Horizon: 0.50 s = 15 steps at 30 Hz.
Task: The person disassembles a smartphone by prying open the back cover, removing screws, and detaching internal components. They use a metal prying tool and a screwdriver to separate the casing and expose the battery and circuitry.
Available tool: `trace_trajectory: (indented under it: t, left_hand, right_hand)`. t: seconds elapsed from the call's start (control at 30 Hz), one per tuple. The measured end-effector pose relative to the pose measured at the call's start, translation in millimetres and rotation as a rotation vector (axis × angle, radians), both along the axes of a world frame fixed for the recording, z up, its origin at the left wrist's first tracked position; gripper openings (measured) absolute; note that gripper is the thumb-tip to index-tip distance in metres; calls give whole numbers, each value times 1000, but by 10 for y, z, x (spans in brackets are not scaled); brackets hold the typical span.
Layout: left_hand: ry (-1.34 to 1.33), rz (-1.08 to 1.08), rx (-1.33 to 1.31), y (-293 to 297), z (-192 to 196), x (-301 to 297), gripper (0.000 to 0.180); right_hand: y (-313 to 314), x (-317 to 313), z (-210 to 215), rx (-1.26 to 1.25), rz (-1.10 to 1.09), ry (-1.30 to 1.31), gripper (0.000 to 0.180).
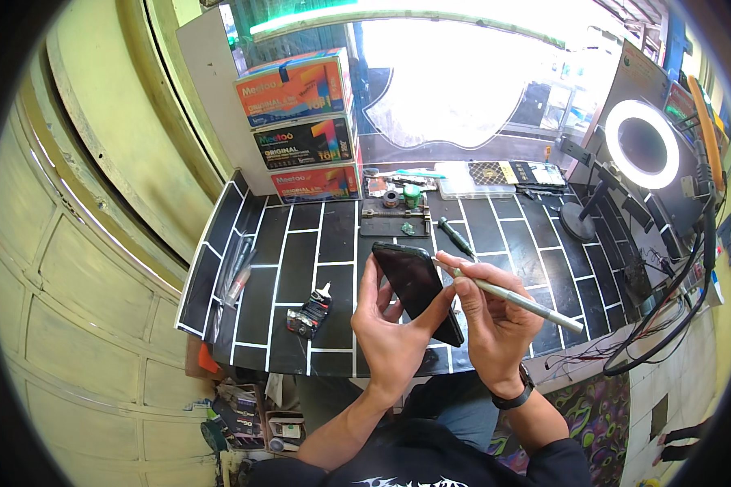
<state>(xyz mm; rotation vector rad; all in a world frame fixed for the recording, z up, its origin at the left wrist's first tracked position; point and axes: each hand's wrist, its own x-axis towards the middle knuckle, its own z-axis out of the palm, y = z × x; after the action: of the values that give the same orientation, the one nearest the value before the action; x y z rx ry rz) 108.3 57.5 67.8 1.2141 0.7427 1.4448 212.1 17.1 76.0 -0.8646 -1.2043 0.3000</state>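
My left hand [388,325] holds a black smartphone [417,286] tilted above the black tiled worktop [296,268], fingers wrapped around its left and lower edges. My right hand [493,321] grips a slim silver pen-like tool [516,299] with its tip touching the phone's upper right edge. A black band sits on my right wrist.
A small glue tube on a dark packet [310,315] lies left of my hands. A green-handled screwdriver [456,236], a metal fixture [396,219] and small parts sit further back. Three stacked colourful boxes [304,130] stand at back left, a lit ring light [642,144] and cables [666,316] at right.
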Motion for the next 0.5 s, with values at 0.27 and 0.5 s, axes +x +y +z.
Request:
trace_trajectory:
  t: [0.27, 0.5]
  left_hand:
    - [-3, 4, -10, -20, 9, -17, 70]
    - [71, 54, 48, -31, -61, 17, 83]
  right_hand:
    - [68, -17, -1, 49, 12, 3, 23]
    - [69, 4, 35, 64, -112, -122, 23]
